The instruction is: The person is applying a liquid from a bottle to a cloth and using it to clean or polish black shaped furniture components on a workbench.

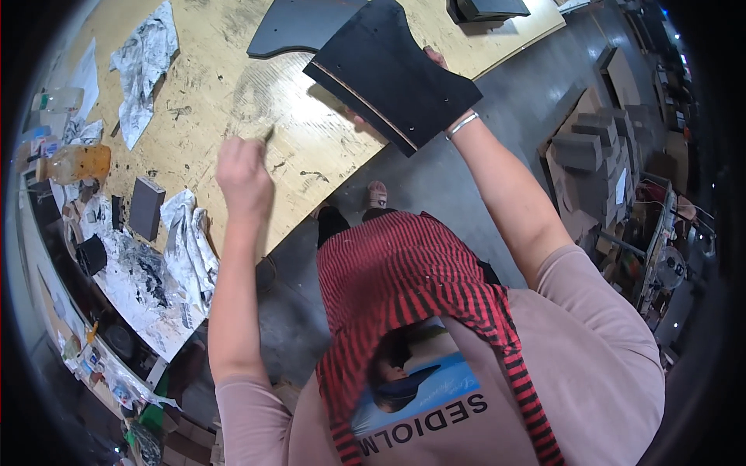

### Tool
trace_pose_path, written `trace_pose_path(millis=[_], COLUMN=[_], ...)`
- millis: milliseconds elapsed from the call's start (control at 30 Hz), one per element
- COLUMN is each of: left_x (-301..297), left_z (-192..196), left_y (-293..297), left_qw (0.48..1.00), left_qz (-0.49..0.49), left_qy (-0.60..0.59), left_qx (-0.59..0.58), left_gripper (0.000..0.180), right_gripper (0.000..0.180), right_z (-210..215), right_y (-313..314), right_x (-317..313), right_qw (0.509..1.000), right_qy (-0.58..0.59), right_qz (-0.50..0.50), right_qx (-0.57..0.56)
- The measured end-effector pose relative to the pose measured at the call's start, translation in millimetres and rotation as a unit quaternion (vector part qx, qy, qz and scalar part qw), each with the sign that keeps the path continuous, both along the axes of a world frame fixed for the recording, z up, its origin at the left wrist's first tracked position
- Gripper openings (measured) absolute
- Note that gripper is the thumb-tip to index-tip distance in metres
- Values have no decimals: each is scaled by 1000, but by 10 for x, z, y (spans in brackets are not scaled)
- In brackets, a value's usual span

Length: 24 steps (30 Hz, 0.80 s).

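My right hand [458, 116], mostly hidden, grips a black board [392, 66] with a curved cut-out side. It holds the board tilted over the table's edge. A thin light brown strip runs along the board's near-left edge, and small holes dot its face. My left hand [245, 167] is closed in a fist above the table, apart from the board. A small dark pointed thing [270, 134] pokes out of its fingers; its kind is not clear. Behind the black board, a dark grey board [299, 29] with a curved edge lies on the table.
Stained pale wooden table [202, 101]; on it white rags [148, 66], a bottle of amber liquid [81, 165], a dark block [146, 208] and a black-smeared white sheet [148, 287]. More black pieces [489, 9] lie at the far right corner. Stacked brown boards [594, 147] stand on the floor to the right.
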State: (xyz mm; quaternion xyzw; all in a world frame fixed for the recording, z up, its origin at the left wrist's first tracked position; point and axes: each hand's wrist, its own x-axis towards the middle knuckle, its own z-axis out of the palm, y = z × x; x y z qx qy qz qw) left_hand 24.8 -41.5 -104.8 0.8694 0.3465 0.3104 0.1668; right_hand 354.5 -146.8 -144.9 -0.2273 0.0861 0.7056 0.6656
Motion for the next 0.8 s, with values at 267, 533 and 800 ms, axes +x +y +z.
trace_pose_path(millis=[267,533,800], left_x=[23,20,-217], left_z=[-40,3,-19], left_y=[99,-280,-188], left_qw=[1000,999,997], left_qz=[-9,-47,41], left_qy=[-7,-3,48], left_qx=[4,-21,52], left_gripper=[7,6,7], right_gripper=[33,35,33], right_z=[-59,-88,-110], right_y=[7,37,-59], right_x=[35,48,95], right_qw=[1000,998,973], right_qy=[-15,-63,47], right_qz=[17,-13,21], right_qx=[-19,-12,224])
